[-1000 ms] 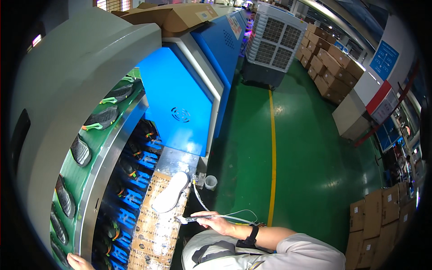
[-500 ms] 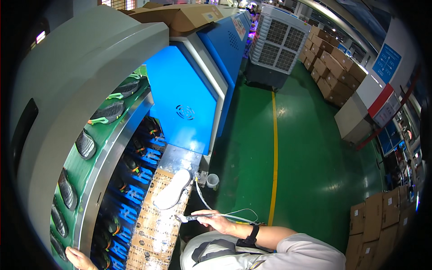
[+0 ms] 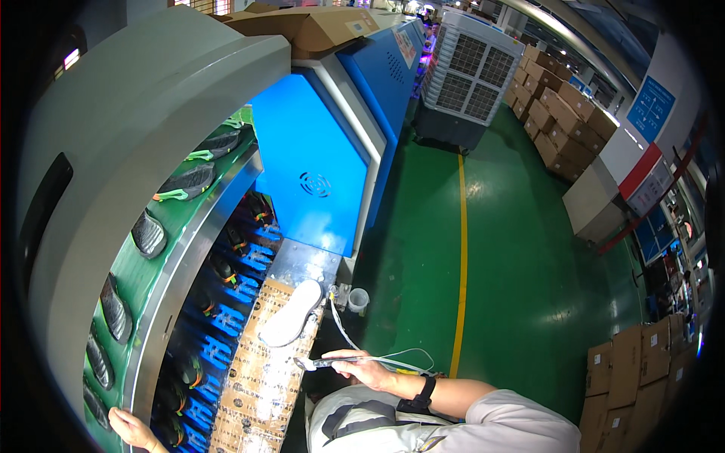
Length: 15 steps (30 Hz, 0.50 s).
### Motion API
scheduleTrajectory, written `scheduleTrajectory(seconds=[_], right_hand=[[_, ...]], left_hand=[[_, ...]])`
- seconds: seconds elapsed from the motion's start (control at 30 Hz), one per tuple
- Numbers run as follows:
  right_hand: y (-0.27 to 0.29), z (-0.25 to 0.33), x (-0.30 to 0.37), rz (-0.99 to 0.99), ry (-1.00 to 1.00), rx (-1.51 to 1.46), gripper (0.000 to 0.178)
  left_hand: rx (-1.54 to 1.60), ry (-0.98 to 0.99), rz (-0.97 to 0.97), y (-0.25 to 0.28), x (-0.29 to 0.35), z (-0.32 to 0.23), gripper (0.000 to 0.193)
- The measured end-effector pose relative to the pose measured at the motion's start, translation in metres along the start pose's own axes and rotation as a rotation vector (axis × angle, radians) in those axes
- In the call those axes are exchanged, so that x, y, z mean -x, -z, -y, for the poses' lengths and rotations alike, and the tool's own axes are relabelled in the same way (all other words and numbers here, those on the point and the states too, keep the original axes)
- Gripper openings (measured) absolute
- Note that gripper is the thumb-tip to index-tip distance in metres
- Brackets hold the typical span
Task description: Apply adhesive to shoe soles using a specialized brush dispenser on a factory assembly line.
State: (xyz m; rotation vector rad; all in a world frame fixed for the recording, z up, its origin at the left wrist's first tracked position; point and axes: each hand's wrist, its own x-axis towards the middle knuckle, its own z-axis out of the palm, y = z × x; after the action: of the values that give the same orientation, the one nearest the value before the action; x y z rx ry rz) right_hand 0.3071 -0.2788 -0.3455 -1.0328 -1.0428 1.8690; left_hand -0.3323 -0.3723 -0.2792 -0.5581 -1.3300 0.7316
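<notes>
My right hand (image 3: 361, 369) is closed around the dark handle of a brush (image 3: 323, 362) with a pale head; a thin hose trails from it. The brush head is at the right edge of a cardboard-covered ledge (image 3: 260, 385), apart from the white shoe-shaped piece (image 3: 293, 313) lying farther along it. My left hand (image 3: 131, 429) is at the lower left, its fingers resting near the metal rail (image 3: 162, 332) of a green conveyor (image 3: 128, 275). Closest to it lies a dark shoe sole (image 3: 96, 405). More soles (image 3: 115, 309) lie in a row along the belt.
Blue racks (image 3: 219, 351) with dark shoe parts fill the gap between rail and ledge. A blue machine housing (image 3: 310, 151) stands ahead, with a small translucent cup (image 3: 358, 300) beside the ledge. Farther off are an air cooler (image 3: 468, 72) and stacked cartons (image 3: 627, 366).
The soles on the belt have shifted slightly away from me. My view has moved a little; both hands are nearly where they were, the right still holding the brush.
</notes>
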Motion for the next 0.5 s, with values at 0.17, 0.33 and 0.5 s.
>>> scheduleTrajectory(seconds=[0.17,0.33,0.5], right_hand=[[0.001,-0.001,0.0,-0.003,0.017,0.015,0.039],[-0.001,-0.006,0.0,-0.007,0.051,0.003,0.036],[-0.001,-0.004,0.002,-0.005,0.053,0.005,0.035]], left_hand=[[1.286,0.482,0.141,-0.036,0.036,-0.01,0.019],[1.356,0.538,0.144,-0.043,0.046,-0.016,0.021],[1.371,0.552,0.127,-0.043,0.046,-0.016,0.022]])
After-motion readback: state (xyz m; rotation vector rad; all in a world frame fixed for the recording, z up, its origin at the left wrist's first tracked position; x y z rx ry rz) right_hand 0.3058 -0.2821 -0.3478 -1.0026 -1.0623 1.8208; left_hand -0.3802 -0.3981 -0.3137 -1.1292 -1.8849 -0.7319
